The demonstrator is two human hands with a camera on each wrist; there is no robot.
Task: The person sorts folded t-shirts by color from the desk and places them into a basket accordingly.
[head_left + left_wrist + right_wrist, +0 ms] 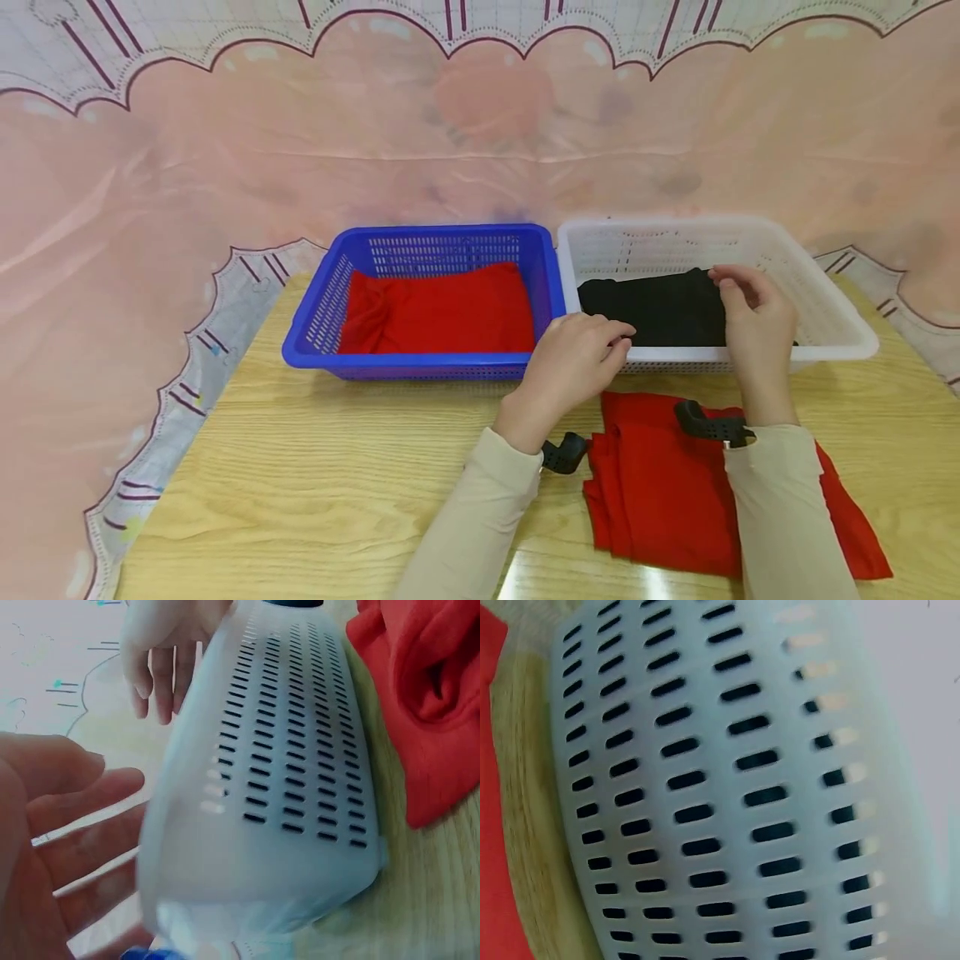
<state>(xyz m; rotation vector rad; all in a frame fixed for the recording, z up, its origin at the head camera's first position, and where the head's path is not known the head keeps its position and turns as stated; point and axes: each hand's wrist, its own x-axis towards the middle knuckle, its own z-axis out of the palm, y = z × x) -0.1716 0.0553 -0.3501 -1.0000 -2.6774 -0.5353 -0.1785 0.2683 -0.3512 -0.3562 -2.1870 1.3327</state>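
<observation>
A folded black cloth [660, 308] lies inside the white basket [832, 321]. My left hand [577, 354] is over that basket's near left corner, its fingers loosely bent and holding nothing; in the left wrist view the left hand [52, 840] has its fingers spread beside the basket's side. Over the cloth's right end is my right hand [761, 329], thumb and forefinger apart at the dark fabric's far corner. Whether the fingertips touch the fabric I cannot tell. In the left wrist view the right hand's fingers [161, 682] hang fairly straight.
To the left stands a blue basket [420, 360] with a red cloth [457, 312] laid in it. Another red cloth [667, 492], folded in layers, lies on the wooden table [322, 492] in front of the white basket, partly under the right forearm. A patterned curtain [480, 125] hangs behind.
</observation>
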